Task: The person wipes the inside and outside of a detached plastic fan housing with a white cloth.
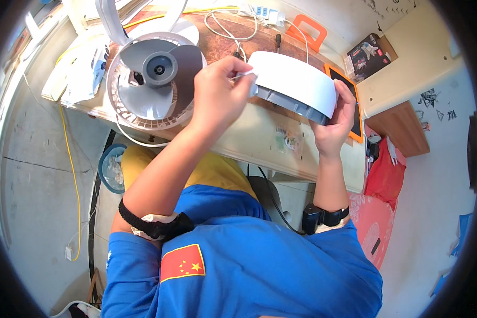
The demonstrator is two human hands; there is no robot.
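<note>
My right hand (336,119) grips the right end of a round white plastic housing (292,77) with a grey ribbed underside, held tilted above the table. My left hand (224,89) pinches a small thin white piece, perhaps film or a wipe, at the housing's left edge. Left of that hand, an electric fan (159,69) shows its grey blades and white rear grille, with no grille over the front. Behind the housing is a black-handled tool, probably a screwdriver (278,39).
On the table (238,139) are a clear packet (290,141), an orange-framed tablet (346,99), an orange stand (310,33), a white power strip (260,12) with loose cables and a white plastic bag (89,75). A blue bin (103,171) stands below left.
</note>
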